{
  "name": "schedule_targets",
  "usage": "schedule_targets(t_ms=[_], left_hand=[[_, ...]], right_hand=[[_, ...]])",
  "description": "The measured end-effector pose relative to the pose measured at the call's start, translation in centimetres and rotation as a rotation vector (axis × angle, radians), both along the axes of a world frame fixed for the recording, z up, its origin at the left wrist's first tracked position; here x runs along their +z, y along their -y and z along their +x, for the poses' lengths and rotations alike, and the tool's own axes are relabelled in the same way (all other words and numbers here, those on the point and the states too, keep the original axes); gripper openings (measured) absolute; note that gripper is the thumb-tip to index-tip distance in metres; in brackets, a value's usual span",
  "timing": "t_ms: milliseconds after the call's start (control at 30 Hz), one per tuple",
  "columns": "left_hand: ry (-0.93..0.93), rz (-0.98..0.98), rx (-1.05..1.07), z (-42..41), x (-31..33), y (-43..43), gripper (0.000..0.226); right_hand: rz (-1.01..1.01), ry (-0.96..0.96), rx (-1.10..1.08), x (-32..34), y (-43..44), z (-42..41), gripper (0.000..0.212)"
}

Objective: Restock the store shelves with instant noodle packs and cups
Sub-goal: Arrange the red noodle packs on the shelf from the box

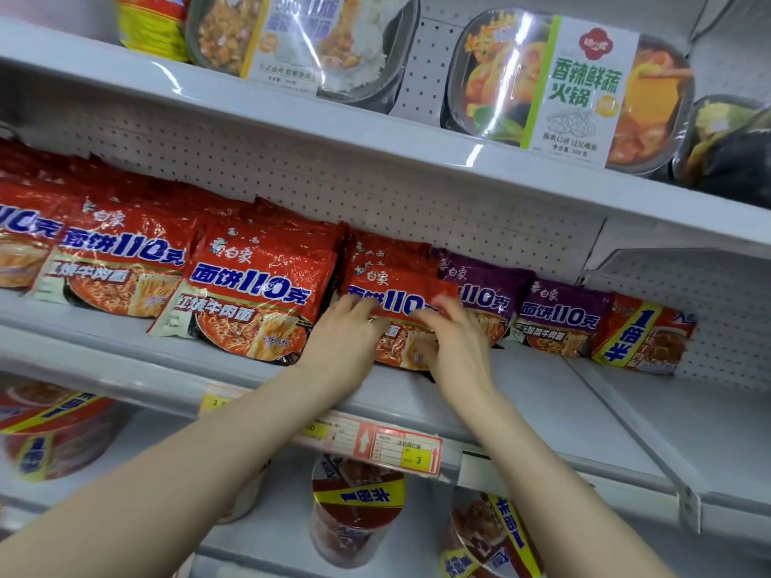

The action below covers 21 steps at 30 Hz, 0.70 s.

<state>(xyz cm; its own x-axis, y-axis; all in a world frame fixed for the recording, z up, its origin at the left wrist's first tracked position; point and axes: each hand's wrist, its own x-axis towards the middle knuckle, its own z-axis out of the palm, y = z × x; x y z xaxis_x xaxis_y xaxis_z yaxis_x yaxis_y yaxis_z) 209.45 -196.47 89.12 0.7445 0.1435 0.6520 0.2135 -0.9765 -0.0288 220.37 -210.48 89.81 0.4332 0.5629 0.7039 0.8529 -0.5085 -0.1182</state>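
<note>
Red noodle pack [400, 287]: it stands leaning back on the middle shelf [542, 394], at the front of its row, between the other red packs [258, 294] on its left and the purple packs [559, 314] on its right.
Left hand [346, 331]: I reach up from below, and my fingers, only a little bent, rest on the front of the red noodle pack at its left lower part. They press on it and do not close around it.
Right hand [457, 344]: my thumb and fingers lie on the right part of the same pack, just beside the first purple pack. The fingers are blurred, so I cannot tell if they pinch the wrapper or only touch it.
Far right of the shelf: one red and yellow pack [642, 333] stands next to the purple packs.
Shelf edge: a red and yellow price tag [406, 450] hangs under my arms.
Lower shelf: noodle cups [354, 511] with yellow bands stand upright.
Upper shelf: a hot pot box [571, 89] with green letters leans against the back wall.
</note>
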Motion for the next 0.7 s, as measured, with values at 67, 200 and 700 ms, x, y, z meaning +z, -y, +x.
schedule_targets(t_ms=[67,200,700], left_hand=[[-0.058,-0.027,0.013,-0.3,-0.1,0.2,0.036],[-0.093,-0.057,0.068,0.1,0.4,0.1,0.041],[-0.161,-0.034,0.236,3.3,1.8,-1.0,0.057]], right_hand=[[-0.085,-0.066,0.052,-0.5,-0.1,-0.1,0.05],[-0.16,-0.085,0.033,-0.9,-1.6,-0.1,0.061],[-0.221,-0.039,-0.14,0.4,-5.4,2.5,0.083]])
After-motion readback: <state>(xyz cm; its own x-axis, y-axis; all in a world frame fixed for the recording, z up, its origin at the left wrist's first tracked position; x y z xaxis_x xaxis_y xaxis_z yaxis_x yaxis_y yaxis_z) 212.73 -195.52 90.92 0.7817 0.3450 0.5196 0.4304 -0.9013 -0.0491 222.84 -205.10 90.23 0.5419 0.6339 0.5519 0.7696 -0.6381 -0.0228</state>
